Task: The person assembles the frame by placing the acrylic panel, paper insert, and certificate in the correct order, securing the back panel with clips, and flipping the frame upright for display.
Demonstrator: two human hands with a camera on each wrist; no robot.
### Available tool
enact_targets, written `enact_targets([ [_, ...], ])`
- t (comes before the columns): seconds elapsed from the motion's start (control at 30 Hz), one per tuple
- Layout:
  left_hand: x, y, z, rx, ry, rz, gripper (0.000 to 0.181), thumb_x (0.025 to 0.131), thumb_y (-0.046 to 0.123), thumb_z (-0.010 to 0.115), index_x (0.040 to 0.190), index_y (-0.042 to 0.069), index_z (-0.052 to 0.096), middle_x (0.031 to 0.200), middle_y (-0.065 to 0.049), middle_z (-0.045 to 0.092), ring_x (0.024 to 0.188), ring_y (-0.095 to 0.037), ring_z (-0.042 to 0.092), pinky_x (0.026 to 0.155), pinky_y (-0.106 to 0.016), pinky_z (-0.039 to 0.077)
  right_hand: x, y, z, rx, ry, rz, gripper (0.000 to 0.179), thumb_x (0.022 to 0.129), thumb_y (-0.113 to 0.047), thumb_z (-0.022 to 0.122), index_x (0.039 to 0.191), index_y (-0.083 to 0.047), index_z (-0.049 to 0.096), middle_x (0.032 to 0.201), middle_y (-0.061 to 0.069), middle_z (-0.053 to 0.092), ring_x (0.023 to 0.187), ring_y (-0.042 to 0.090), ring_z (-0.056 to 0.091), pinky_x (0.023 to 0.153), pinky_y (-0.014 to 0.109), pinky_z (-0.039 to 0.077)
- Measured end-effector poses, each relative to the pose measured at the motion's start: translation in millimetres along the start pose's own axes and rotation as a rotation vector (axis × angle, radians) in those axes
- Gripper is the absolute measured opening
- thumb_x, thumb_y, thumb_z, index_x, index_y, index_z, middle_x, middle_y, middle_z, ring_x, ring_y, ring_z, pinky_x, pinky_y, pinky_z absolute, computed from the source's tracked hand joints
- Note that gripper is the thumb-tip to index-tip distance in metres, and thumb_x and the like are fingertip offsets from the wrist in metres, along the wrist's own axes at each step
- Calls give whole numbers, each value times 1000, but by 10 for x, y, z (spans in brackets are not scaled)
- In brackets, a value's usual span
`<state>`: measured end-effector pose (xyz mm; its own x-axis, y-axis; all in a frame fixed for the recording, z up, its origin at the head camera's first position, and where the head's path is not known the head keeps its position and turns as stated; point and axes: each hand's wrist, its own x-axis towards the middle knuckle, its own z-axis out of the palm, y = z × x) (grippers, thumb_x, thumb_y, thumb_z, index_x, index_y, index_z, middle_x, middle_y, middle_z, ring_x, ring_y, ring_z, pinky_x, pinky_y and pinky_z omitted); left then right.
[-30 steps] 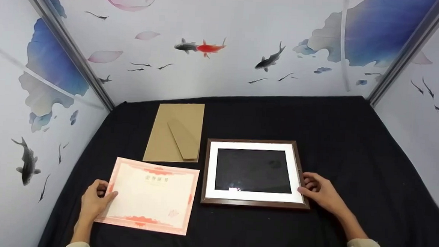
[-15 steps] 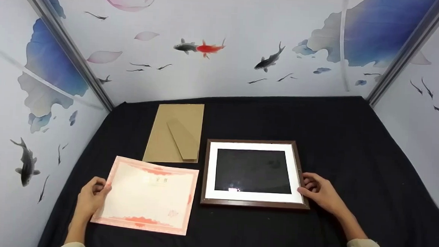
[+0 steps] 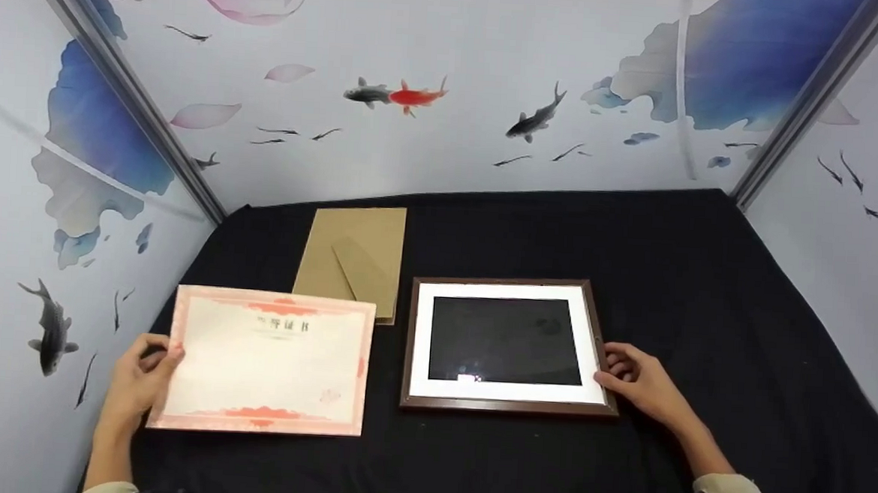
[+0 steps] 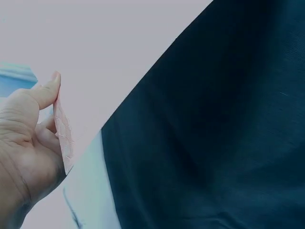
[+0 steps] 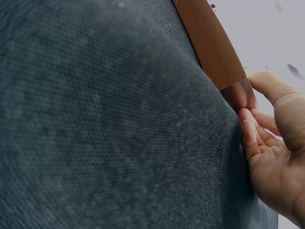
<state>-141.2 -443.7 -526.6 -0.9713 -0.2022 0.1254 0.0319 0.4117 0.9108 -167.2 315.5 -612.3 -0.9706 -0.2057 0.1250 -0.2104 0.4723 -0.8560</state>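
Observation:
My left hand pinches the left edge of a certificate, a cream sheet with a red-pink ornamental border and printed characters. The sheet is raised, and its top edge overlaps a brown backing board in the head view. In the left wrist view the thumb lies on one face of the certificate and the fingers are behind it. A brown picture frame with a white inner border lies on the black cloth. My right hand grips its right edge, thumb on top; the right wrist view shows the frame's corner at the fingertips.
Black cloth covers the table. The backing board, with its stand flap, lies behind the certificate and left of the frame. White printed panels with fish and lotus designs enclose the back and both sides, joined by metal posts.
My left hand has lifted the certificate and carried it left and toward the back, so it now covers the backing board's lower part. The right hand and the frame have stayed in place.

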Motion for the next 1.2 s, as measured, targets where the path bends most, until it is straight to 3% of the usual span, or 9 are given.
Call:
enact_targets([
  [0.27, 113, 225, 14, -204, -1, -27, 26, 98, 2, 66, 114, -9, 49, 95, 1, 68, 81, -7, 59, 53, -20, 44, 8, -25, -13, 17, 7, -9, 49, 91, -12, 79, 130, 8, 59, 104, 12, 63, 87, 17, 62, 72, 24, 50],
  [0.5, 193, 386, 157, -304, 9, 5, 24, 98, 0, 65, 114, -8, 50, 103, 1, 68, 95, -7, 63, 67, -21, 53, 3, -42, 0, 21, 10, -4, 48, 89, -6, 79, 130, 10, 59, 104, 14, 63, 86, 17, 62, 72, 24, 50],
  [0.6, 236, 440, 254, -347, 18, 18, 21, 98, -3, 64, 113, -9, 51, 101, -2, 66, 94, -11, 62, 67, -22, 53, -1, -84, 0, 3, 18, -1, 48, 89, -3, 78, 130, 11, 58, 104, 16, 63, 87, 19, 62, 72, 24, 50],
  [0.9, 372, 561, 757, -485, 81, 4, 19, 94, -8, 67, 108, -10, 54, 98, -6, 65, 90, -13, 63, 68, -22, 53, -47, -417, -46, 5, -1, -45, 45, 89, 2, 76, 125, 19, 55, 101, 22, 62, 84, 21, 62, 69, 26, 50],
  [1.03, 403, 567, 1034, -534, 75, 8, 19, 94, -10, 66, 107, -11, 54, 97, -8, 64, 87, -13, 62, 69, -21, 50, -63, -450, -40, 7, -2, -27, 45, 89, 1, 77, 125, 18, 56, 101, 21, 63, 85, 22, 62, 70, 26, 50],
  [1.2, 385, 534, 1345, -532, 52, 6, 23, 96, -8, 65, 111, -15, 49, 99, -12, 62, 83, -13, 60, 68, -21, 48, -70, -478, -25, 14, 7, -2, 45, 88, 0, 78, 126, 16, 58, 102, 22, 63, 86, 25, 62, 72, 27, 51],
])
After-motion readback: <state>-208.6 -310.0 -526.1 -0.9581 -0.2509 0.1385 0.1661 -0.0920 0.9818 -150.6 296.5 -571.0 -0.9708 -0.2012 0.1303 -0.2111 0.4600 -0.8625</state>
